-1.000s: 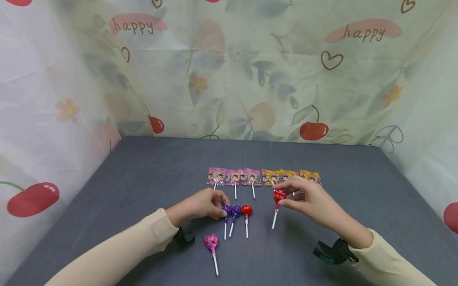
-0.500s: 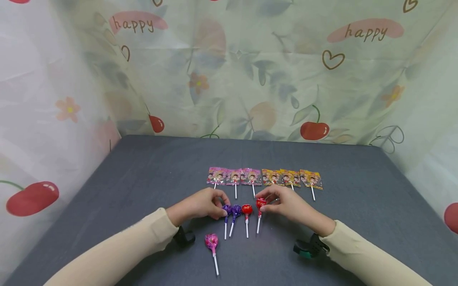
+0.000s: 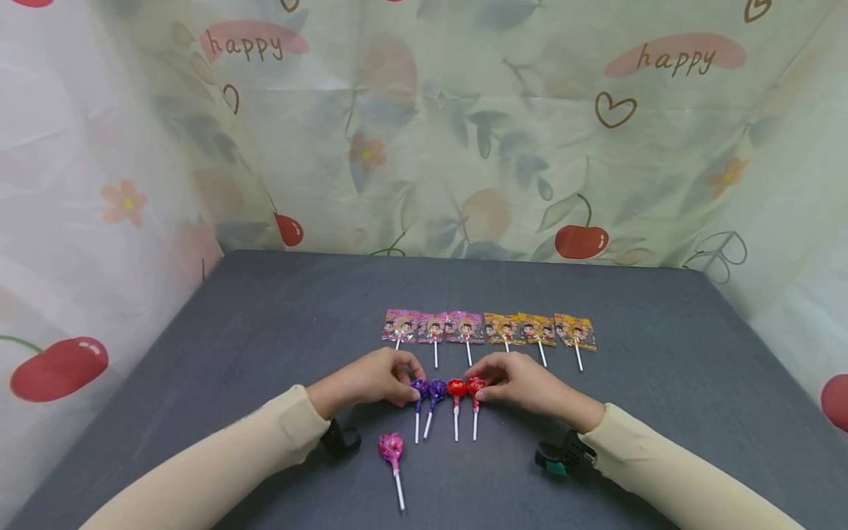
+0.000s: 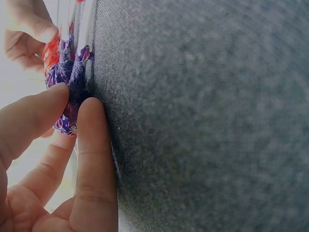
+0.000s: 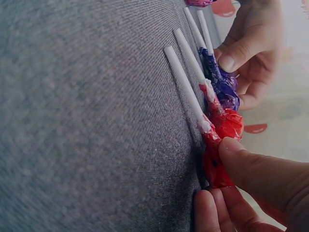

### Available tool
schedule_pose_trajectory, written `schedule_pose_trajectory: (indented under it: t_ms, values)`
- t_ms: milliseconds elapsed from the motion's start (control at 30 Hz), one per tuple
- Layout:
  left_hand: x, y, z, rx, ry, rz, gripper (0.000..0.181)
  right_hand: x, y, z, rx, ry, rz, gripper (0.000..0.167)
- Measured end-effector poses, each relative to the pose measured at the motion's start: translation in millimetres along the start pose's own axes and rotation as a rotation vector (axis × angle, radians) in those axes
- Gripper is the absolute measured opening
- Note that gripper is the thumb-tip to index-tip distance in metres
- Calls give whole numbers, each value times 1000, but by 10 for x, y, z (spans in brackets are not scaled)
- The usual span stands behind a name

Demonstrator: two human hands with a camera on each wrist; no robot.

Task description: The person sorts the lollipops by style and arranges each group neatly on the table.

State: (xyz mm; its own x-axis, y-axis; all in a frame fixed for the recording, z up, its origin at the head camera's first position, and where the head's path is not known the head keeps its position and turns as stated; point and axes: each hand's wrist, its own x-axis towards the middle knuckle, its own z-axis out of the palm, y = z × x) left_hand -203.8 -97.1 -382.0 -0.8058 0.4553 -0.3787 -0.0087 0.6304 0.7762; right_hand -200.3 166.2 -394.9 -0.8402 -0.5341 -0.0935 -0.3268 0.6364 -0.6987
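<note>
Four-in-a-row is how the round lollipops lie side by side: two purple, then two red. My left hand pinches the head of the leftmost purple lollipop between thumb and fingers. Beside it lies the second purple lollipop, followed by a red lollipop. My right hand pinches the rightmost red lollipop by its head, its white stick pointing toward me on the table. In the right wrist view the two red heads look close together; whether they touch I cannot tell.
A pink lollipop lies nearer to me, on the left. Behind the hands runs a row of flat lollipops, pink packets on the left and yellow packets on the right. The grey table meets a patterned curtain at the back.
My right hand has brought its red lollipop leftward and set it beside the other red one. The yellow packets behind have come fully into view. My left hand has stayed in place.
</note>
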Motion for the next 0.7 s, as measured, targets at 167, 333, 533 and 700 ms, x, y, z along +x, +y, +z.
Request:
schedule_pose_trajectory:
  t_ms: [167, 333, 533, 700]
  values:
    - [18, -12, 17, -5, 18, 0, 19, 3, 7, -4, 5, -9, 6, 28]
    - [13, -3, 21, 1, 29, -7, 20, 4, 7, -9, 1, -11, 1, 28]
    - [15, -6, 16, -6, 20, -12, 20, 4, -4, -13, 8, -16, 3, 28]
    - [23, -13, 14, -10, 13, -12, 20, 2, -7, -17, 10, -18, 1, 28]
